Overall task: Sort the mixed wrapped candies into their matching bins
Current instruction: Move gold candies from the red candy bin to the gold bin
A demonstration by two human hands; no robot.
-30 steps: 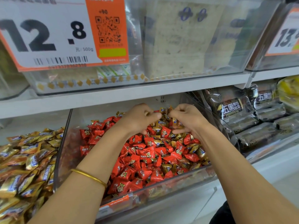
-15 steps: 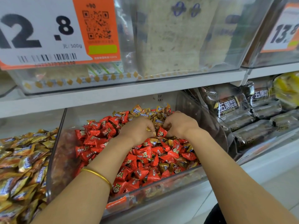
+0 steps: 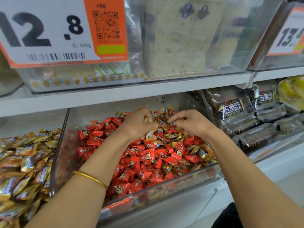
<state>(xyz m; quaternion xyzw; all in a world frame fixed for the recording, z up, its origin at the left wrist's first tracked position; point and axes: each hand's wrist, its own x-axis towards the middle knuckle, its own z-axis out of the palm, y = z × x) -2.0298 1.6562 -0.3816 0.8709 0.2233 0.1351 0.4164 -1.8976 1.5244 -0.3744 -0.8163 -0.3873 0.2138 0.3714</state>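
Since the earlier frame the left hand (image 3: 139, 125) and right hand (image 3: 192, 123) had slid back from the red candies (image 3: 144, 155) to the gold candies (image 3: 163, 115) heaped at the far end of the clear bin (image 3: 164, 183), mid-frame. Palm down, the left hand gripped a few gold candies, one dangling beneath it. The right hand, just beside, curled its fingers into the same heap; whether it held any could not be told.

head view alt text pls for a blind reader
Two bare hands dig in a clear bin of red candies mixed with gold-wrapped candies: the left hand grips gold ones, the right hand reaches into more at the back. A separate heap of gold candies lies to the left.
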